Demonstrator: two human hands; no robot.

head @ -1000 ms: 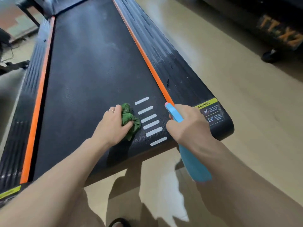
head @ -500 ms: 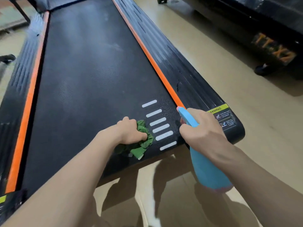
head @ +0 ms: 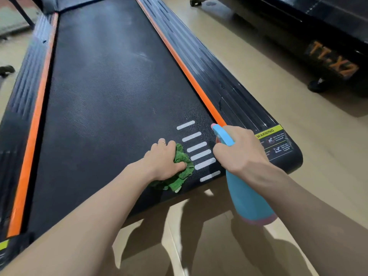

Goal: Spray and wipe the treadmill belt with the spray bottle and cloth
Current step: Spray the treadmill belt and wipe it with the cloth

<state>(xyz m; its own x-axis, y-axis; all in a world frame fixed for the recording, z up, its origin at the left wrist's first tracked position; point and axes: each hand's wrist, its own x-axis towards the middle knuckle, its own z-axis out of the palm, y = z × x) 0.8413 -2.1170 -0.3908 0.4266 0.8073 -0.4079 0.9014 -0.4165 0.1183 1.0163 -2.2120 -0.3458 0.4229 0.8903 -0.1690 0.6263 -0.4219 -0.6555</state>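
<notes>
The black treadmill belt (head: 111,92) runs away from me between two orange strips. My left hand (head: 163,160) grips a crumpled green cloth (head: 180,176) and presses it on the belt near its rear edge, just left of several white stripes (head: 199,150). My right hand (head: 239,152) holds a blue spray bottle (head: 249,200) by its neck, a finger round the trigger. The nozzle points up the belt, and the bottle's body hangs below the treadmill's rear right corner.
A black side rail (head: 229,84) with a yellow warning label (head: 272,140) lies right of the belt. Another black machine (head: 328,46) with orange lettering stands on the beige floor at the right. The treadmill's rear edge is just ahead of my arms.
My left hand moved the cloth down toward the belt's rear edge, then slightly back up beside the stripes. My right hand with the bottle has stayed by the rear right corner.
</notes>
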